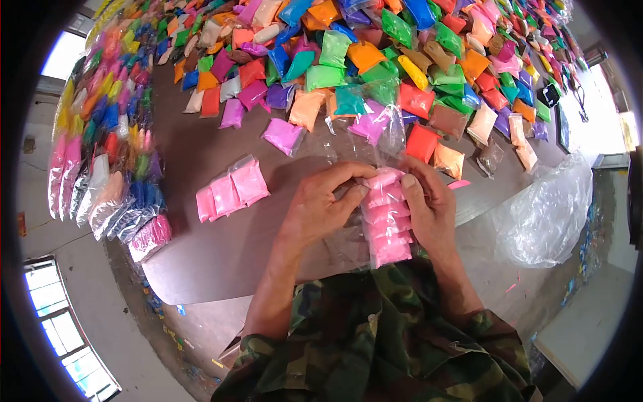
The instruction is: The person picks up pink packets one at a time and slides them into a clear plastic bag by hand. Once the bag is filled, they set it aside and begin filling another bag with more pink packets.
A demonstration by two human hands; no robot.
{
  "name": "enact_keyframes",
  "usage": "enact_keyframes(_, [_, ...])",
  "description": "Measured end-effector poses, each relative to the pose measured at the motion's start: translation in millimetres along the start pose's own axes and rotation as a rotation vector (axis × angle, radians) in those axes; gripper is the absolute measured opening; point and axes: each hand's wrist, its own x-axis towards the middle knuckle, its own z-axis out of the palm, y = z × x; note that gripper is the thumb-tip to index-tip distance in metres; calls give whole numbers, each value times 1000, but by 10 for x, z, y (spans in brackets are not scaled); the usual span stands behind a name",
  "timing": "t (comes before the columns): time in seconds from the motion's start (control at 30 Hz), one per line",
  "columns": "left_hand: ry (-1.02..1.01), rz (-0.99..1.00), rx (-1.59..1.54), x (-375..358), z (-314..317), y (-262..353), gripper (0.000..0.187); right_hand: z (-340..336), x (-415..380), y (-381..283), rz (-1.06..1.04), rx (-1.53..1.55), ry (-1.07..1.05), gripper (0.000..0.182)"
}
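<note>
A long clear bag [390, 231] holding several pink packets in a stack hangs over the near edge of the table, between my hands. My left hand [328, 201] pinches its upper left side with thumb and forefinger. On the upper right side, my right hand [429, 201] grips the same bag, thumb in front. The clear upper part of the bag extends away from me over the tabletop. To the left, a small row of pink packets [232, 189] lies flat on the brown table [194, 261], touched by neither hand.
A large heap of colourful packets [362, 57] covers the far side. Filled long bags [110, 134] are piled at the left, with a bag of pink pieces [151, 238] nearest me. Crumpled clear plastic [546, 214] lies at the right. A purple packet [283, 136] sits beyond my left hand.
</note>
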Motion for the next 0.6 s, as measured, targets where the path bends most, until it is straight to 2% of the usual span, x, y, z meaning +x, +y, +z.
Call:
enact_keyframes(0.1, [-37, -49, 39, 50, -12, 48, 28, -3, 37, -50, 15, 2, 7, 35])
enact_keyframes(0.2, [11, 85, 194, 100, 64, -50, 28, 22, 62, -41, -15, -50, 24, 32])
enact_keyframes(0.3, [102, 312, 434, 136, 100, -111, 29, 36, 80, -24, -45, -103, 29, 30])
enact_keyframes(0.4, [81, 169, 368, 117, 132, -77, 29, 32, 73, -23, -36, -147, 43, 29])
enact_keyframes(0.6, [59, 276, 515, 75, 150, -87, 30, 61, 69, 75, -109, -157, 101, 26])
